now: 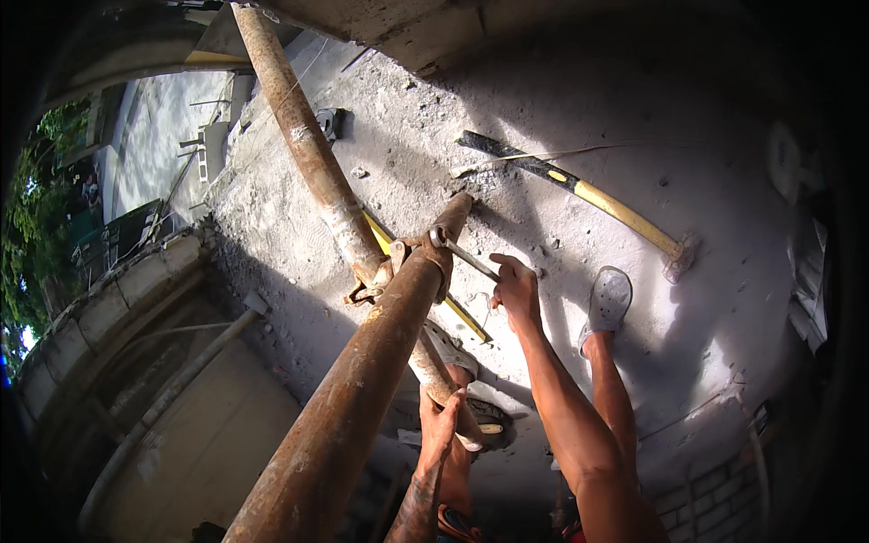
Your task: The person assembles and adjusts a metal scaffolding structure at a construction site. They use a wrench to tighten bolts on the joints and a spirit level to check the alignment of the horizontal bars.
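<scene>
A rusty scaffold pipe [362, 389] rises from the floor toward me through the middle of the view. Across it, held by a rusty scaffold clamp [412, 258], runs a second slanting pipe [308, 145] from the upper left to near my feet. My left hand [439, 421] is wrapped round the lower end of this slanting pipe. In my right hand [518, 291] is a metal wrench [471, 261], its head against the right side of the clamp. The index finger lies along the wrench handle, and the other fingers are curled.
A sledgehammer [625, 213] with a yellow and black handle lies on the dusty concrete floor [579, 118]. Under the pipes lies a yellow bar [466, 319]. My feet in grey clogs [611, 294] stand close by. A concrete ledge [118, 299] runs along the left.
</scene>
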Tool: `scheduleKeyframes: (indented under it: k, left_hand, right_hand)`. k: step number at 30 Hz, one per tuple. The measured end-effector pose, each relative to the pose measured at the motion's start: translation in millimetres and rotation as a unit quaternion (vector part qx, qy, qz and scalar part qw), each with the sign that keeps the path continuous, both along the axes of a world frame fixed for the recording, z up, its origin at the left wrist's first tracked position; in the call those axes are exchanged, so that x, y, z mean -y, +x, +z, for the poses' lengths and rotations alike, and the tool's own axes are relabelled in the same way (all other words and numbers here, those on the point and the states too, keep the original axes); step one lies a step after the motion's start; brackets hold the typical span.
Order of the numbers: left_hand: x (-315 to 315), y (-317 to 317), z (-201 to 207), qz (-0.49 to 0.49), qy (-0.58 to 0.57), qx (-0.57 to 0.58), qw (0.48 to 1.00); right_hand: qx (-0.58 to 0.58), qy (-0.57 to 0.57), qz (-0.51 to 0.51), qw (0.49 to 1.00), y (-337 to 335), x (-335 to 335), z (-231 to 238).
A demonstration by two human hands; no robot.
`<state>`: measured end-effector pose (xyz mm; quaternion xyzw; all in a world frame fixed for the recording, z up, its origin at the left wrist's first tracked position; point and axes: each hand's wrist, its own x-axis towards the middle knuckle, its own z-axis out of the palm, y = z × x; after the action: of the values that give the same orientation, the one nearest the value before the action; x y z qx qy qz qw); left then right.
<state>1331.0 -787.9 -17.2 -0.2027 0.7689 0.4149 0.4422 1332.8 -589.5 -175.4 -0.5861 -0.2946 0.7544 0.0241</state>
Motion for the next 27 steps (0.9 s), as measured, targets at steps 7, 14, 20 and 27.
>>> scheduleKeyframes:
  k: [7,14,20,27]
  left_hand:
    - [3.7,0.2,-1.9,-0.022,0.003,-0.020,1.000]
    - [4.8,-1.2,2.0,-0.045,0.054,-0.016,0.997]
    - [8.4,0.0,-4.0,-0.013,0.057,-0.018,0.998]
    - [15.2,1.8,-7.9,-0.015,0.036,0.006,0.999]
  right_hand:
    - [0.012,0.161,0.189,0.969,45.9,25.0,136.6]
    - [-0.088,0.310,0.241,0.916,-18.6,-25.9,252.3]
    - [-0.146,0.617,0.161,0.756,-81.8,-89.2,246.0]
    - [-0.130,0.622,0.066,0.769,-198.2,-136.4,154.6]
